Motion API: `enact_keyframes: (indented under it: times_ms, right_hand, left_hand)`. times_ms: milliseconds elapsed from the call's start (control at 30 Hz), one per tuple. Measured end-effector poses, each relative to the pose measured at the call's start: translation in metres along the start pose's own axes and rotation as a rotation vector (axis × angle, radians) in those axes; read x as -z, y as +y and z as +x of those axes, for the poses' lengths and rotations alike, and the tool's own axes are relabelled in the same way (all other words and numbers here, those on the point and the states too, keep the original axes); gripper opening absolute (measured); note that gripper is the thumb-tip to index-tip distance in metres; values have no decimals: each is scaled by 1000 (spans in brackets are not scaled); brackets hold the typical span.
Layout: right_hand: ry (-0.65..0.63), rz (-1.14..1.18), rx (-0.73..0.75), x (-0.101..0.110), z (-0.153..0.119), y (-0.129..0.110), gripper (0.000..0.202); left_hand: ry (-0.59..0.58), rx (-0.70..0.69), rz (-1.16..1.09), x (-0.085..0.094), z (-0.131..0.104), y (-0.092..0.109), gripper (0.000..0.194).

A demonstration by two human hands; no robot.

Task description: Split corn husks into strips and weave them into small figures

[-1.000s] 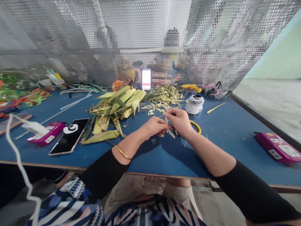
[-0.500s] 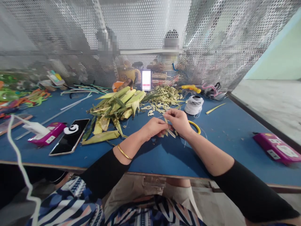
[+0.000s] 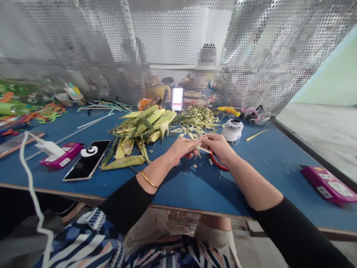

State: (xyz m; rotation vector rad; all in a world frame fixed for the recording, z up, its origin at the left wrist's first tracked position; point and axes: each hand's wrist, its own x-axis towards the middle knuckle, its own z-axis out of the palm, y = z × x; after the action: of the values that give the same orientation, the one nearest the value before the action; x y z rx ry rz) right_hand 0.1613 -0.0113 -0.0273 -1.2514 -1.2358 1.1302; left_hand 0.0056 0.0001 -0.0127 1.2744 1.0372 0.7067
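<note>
My left hand [image 3: 182,149], with a gold bangle at the wrist, is closed on pale corn husk strips [image 3: 198,149]. My right hand [image 3: 219,148] meets it at the fingertips, pinching the same strips. Under my right hand shows a red curved loop [image 3: 216,162]; the rest of it is hidden, so I cannot tell what it belongs to. Small husk scraps [image 3: 195,166] lie just below the fingers. To the left is a heap of corn husks [image 3: 145,126], and behind my hands a pile of cut husk pieces [image 3: 199,116].
A white string spool [image 3: 232,131] and a yellow-handled tool [image 3: 229,111] stand behind right. Magenta tissue packs [image 3: 326,182] lie at both sides, with a phone [image 3: 87,160] at left. A lit phone [image 3: 177,98] stands before the perforated metal screen [image 3: 178,33]; a white cable [image 3: 30,186] hangs at left.
My fingertips have come closer together over the husk strips. A yellow loop beside my right hand no longer shows; a red one shows below it. The view has shifted slightly.
</note>
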Motion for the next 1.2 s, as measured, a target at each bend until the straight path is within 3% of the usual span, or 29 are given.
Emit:
enact_keyframes:
  times_ms: [267,467,600,667,767,833,900,1000,1100,1200]
  right_hand:
    - [76,-86,138,-2,2,5,35]
    - [179,-135,195,-2,3,8,29]
    - [206,-233,263,3,5,6,25]
    - [273,-332,371,7,4,1,22]
    - [493,-495,580,9,-2,-7,19]
    - [553,-595,644,5,-8,-12,24]
    - [425,-673,607,-2,-15,-12,31]
    - [184,-712,422,-13,-20,-7,35]
    - [148,-701,309,-19,-19,1,31]
    - [128,-707,339,-20,-17,4,26]
  left_hand:
    - [-66,-34,70,3,2,0,30]
    - [-76,-67,157,0,-1,3,29]
    - [-43,-28,90,-1,-2,3,24]
    - [-18,-6,1,1,-2,3,22]
    - [-1,15,-156,5,-1,4,23]
    - [7,23,-240,6,-1,6,22]
    - [36,14,-284,7,0,7,19]
    - [79,-30,-258,6,2,5,15]
    - [72,-78,-218,4,5,0,11]
    - [119,-92,-248,2,6,-3,4]
